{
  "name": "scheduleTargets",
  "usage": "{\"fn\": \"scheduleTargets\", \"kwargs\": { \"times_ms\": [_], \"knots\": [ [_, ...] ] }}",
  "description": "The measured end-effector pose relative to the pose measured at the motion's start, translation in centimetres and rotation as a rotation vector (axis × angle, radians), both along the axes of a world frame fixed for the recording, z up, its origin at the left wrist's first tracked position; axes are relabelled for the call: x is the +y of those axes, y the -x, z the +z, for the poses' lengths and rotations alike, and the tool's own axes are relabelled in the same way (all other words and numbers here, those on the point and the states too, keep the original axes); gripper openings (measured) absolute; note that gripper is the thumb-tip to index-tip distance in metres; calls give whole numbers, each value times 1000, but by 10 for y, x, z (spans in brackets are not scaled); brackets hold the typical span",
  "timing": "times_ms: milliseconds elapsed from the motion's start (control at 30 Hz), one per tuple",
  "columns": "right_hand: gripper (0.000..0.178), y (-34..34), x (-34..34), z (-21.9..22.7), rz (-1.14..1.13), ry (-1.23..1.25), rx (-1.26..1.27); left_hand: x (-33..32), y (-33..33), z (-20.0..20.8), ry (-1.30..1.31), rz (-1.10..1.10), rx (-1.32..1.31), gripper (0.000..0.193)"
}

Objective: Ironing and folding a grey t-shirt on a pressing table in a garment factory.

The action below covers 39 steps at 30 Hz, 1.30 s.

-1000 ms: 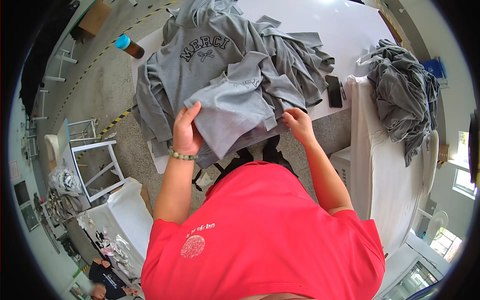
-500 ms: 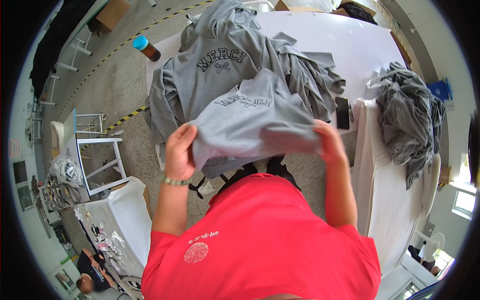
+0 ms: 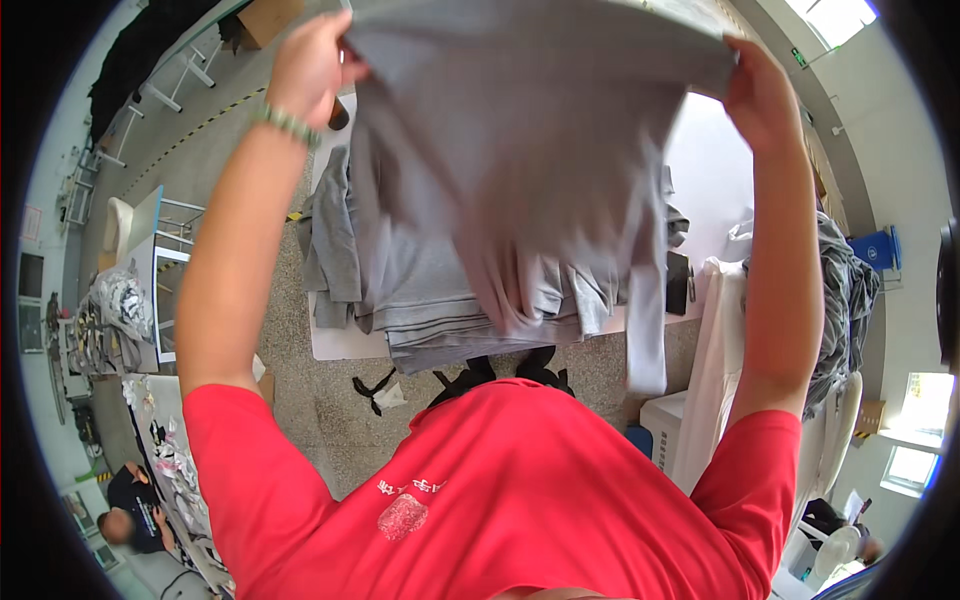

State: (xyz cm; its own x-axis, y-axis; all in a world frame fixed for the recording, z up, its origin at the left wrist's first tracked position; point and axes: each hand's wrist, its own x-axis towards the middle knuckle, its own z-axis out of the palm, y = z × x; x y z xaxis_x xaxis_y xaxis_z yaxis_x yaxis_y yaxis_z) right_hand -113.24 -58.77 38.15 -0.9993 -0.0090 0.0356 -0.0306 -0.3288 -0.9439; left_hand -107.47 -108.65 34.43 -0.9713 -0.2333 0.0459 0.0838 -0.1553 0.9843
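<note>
My left hand (image 3: pixel 310 72) and my right hand (image 3: pixel 765 95) are raised far apart and pinch opposite ends of a grey sweatshirt (image 3: pixel 530 110). It hangs stretched between them, blurred by motion, with one sleeve (image 3: pixel 646 330) dangling low on the right. Behind and below it lies a pile of grey sweatshirts (image 3: pixel 440 335) on a white table (image 3: pixel 710 150). The hanging cloth hides most of the pile and the printed chest.
Right of the table, a heap of grey garments (image 3: pixel 845 300) rests on a white-covered surface (image 3: pixel 705 370). A dark phone (image 3: pixel 677 283) lies at the table's right side. A brown bottle (image 3: pixel 339 115) peeks out below my left hand. Two other people sit farther off.
Both hands have risen and spread, lifting the sweatshirt from low over the pile up and away from me. It now hangs full length, its printed front out of sight.
</note>
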Motion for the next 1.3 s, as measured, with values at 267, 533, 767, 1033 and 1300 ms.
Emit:
{"fn": "scheduleTargets", "kwargs": {
  "times_ms": [267, 533, 767, 1033, 1300],
  "knots": [
    [83, -36, -31, 82, -84, -1008, 520, 59, -7, 113, 70, 463, 341, 34],
    [10, -136, -29, -156, -216, -395, 218, 26, -114, -100, 295, 482, -13, 37],
    [22, -239, -69, -389, 16, -444, -664, 16, -243, -399, 587, 463, -567, 41],
    [42, -227, -83, -380, 8, -1068, -618, 20, -249, -412, 862, 221, -589, 45],
    [37, -235, -70, -386, 170, -1106, -568, 2, -262, -410, 1051, 89, -553, 50]
  ]
}}
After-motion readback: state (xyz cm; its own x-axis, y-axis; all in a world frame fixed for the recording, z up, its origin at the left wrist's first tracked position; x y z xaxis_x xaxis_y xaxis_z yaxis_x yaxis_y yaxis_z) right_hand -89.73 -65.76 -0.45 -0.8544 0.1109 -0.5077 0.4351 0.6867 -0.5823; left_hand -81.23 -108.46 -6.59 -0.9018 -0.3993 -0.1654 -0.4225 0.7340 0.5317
